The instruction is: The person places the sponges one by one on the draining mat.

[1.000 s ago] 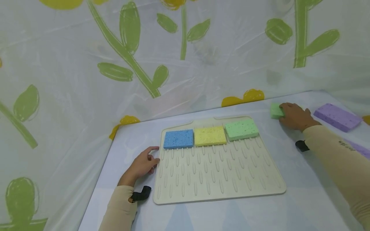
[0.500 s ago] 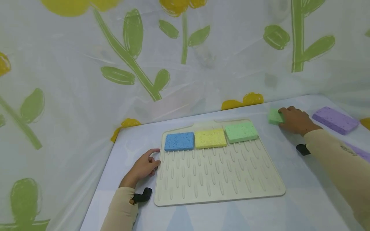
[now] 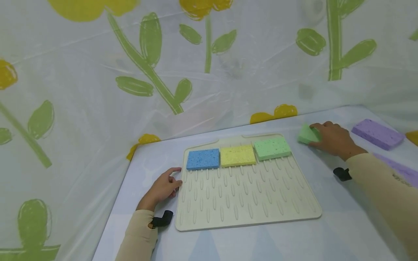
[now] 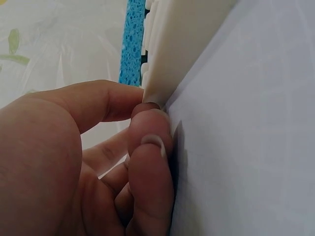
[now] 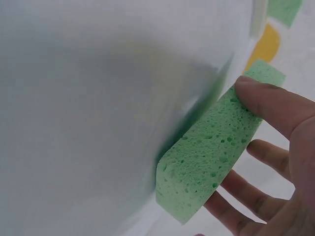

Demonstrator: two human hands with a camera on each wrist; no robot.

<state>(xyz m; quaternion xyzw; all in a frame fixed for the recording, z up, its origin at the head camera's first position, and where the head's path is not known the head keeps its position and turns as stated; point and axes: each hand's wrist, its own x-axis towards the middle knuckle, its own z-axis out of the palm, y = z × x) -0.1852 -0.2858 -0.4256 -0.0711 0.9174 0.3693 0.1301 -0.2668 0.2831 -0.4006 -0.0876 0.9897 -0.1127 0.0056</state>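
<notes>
My right hand (image 3: 334, 139) grips a green sponge (image 5: 211, 147), thumb on one face and fingers behind it. The sponge is tilted close to the table at the back right, beyond the mat. My left hand (image 3: 163, 186) rests at the left edge of a cream ridged drying mat (image 3: 245, 195), its index finger and thumb touching the rim. In the left wrist view, loosely curled fingers (image 4: 150, 177) lie against the table beside that edge. Along the mat's far side lie a blue sponge (image 3: 203, 159), a yellow sponge (image 3: 237, 156) and another green sponge (image 3: 272, 148), side by side.
A purple sponge (image 3: 378, 134) lies at the far right of the table. A second purple sponge (image 3: 396, 168) is partly hidden by the right sleeve. A floral-print sheet (image 3: 248, 72) hangs behind the table's back edge.
The right hand has shifted slightly left with the green sponge, which has gone from lying flat to tilted. The left hand stays at the mat's edge. The head view has moved a little.
</notes>
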